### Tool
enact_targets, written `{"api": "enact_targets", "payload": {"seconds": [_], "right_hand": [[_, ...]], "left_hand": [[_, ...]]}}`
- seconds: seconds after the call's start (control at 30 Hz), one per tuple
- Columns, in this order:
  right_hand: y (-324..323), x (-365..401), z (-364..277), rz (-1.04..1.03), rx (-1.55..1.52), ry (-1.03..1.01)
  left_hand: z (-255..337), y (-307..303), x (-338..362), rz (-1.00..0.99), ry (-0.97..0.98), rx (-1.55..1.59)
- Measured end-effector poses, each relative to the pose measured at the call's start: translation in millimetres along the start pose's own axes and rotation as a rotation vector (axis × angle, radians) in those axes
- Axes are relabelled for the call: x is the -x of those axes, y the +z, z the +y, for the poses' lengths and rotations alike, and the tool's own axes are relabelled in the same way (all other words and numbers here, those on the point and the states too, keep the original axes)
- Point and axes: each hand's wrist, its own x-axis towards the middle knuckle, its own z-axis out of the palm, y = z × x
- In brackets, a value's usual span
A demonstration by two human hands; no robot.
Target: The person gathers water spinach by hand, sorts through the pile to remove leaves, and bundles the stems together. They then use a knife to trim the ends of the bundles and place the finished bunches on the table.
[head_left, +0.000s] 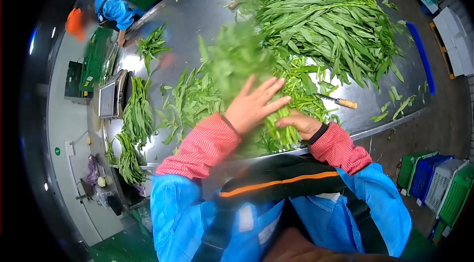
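Note:
My right hand [304, 124] is closed around the stem end of a bunch of water spinach [283, 132]. The bunch's leafy top is smeared by motion as it points away from me. My left hand [253, 107] lies against the bunch with its fingers stretched and spread. Beyond my right hand, more cut stems and leaves lie on the metal table [190, 17]. A knife [345, 103] with a wooden handle rests to the right, its blade toward the stems.
A large heap of water spinach [326, 20] covers the far right of the table. Bunches [138, 114] lie at left beside a scale [112, 95]. A person in blue [116, 11] stands at the far left. Plastic crates [432, 183] stand on the floor at right.

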Motion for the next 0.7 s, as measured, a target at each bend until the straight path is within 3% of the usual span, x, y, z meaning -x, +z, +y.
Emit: {"api": "enact_targets", "payload": {"seconds": [0.03, 0.07, 0.17, 0.2, 0.27, 0.33, 0.37, 0.4, 0.43, 0.47, 0.5, 0.57, 0.63, 0.7], "right_hand": [[8.0, 2.5, -0.6, -0.002, 0.122, -0.053], [3.9, 2.2, -8.4, -0.117, 0.142, -0.002], [18.9, -6.7, -23.7, -0.143, 0.332, 0.049], [34.3, -7.6, -34.0, -0.156, 0.321, 0.043], [-1.3, -44.4, -10.8, -0.167, 0.748, -0.183], [-5.3, -26.8, -40.4, -0.099, 0.895, -0.427], [10.2, 0.2, -66.6, 0.236, 0.821, -0.085], [-8.6, 5.2, -65.5, 0.467, 0.783, -0.081], [-32.3, 16.6, -59.9, 0.681, 1.044, -0.244], [-25.9, 41.1, -72.5, 0.78, 1.242, -0.238], [-53.5, 50.1, -56.2, 0.88, 1.535, -0.397], [-72.2, 73.1, -45.2, 0.938, 1.892, -0.419], [-111.9, 79.8, -20.3, 0.984, 2.081, -0.202], [-134.2, 82.2, -10.9, 0.918, 2.037, -0.163]], "left_hand": [[0.0, -3.4, -3.8, 0.015, 0.091, -0.122], [-0.2, -10.8, -2.3, 0.087, 0.085, -0.03], [-4.5, -5.9, 12.3, -0.108, -0.074, 0.148], [-9.1, -0.4, 16.4, 0.043, -0.07, 0.223], [-11.5, -5.4, 23.5, 0.023, -0.101, 0.217], [-11.4, -24.2, 32.0, -0.071, -0.206, 0.099], [-26.1, -19.5, 38.9, 0.038, -0.199, 0.001], [-37.6, -32.4, 41.6, -0.014, -0.287, -0.094], [-46.3, -42.4, 42.9, -0.049, -0.395, -0.242], [-58.7, -46.1, 43.8, -0.05, -0.459, -0.321], [-69.3, -48.5, 42.4, -0.039, -0.543, -0.241], [-78.1, -37.2, 31.1, -0.017, -0.615, -0.059], [-64.6, -17.1, -1.3, -0.262, -0.788, 0.195], [-51.1, 35.4, -23.9, -0.397, -0.866, 0.392]]}}
